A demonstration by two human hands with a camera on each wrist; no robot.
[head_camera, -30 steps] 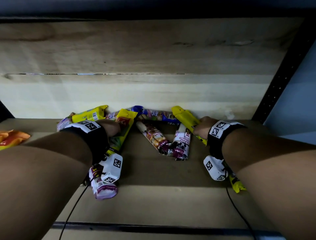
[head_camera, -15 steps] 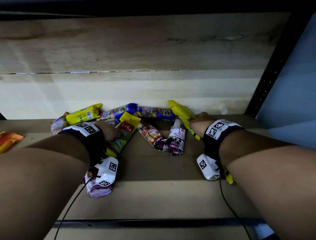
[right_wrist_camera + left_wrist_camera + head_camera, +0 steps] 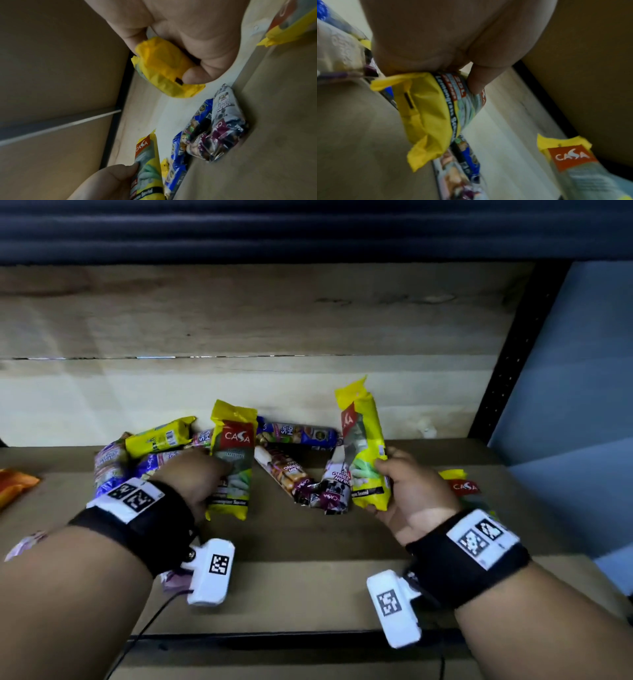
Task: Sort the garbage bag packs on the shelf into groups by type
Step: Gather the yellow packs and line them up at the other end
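Mixed garbage bag packs lie along the back of the wooden shelf [image 3: 308, 542]. My left hand [image 3: 200, 484] grips a yellow Casa pack [image 3: 231, 460] and holds it upright at centre left; the left wrist view shows my thumb [image 3: 479, 79] curled over this pack [image 3: 428, 108]. My right hand [image 3: 406, 491] grips a second yellow Casa pack [image 3: 364, 446], raised and tilted; its folded end [image 3: 163, 70] shows in my fist. Between the hands lie two maroon drawstring packs [image 3: 287, 474] [image 3: 334, 487], with a blue pack [image 3: 298, 434] behind them.
A third yellow Casa pack [image 3: 460, 486] lies right of my right hand. At the back left are another yellow pack [image 3: 157, 436] and blue-purple packs [image 3: 109, 463]. An orange pack [image 3: 13, 487] lies far left. A black upright [image 3: 507, 354] bounds the shelf on the right.
Both hands have closed on yellow packs and lifted them from lying flat to standing up, drawing back a little toward the shelf front. The other packs have not moved.
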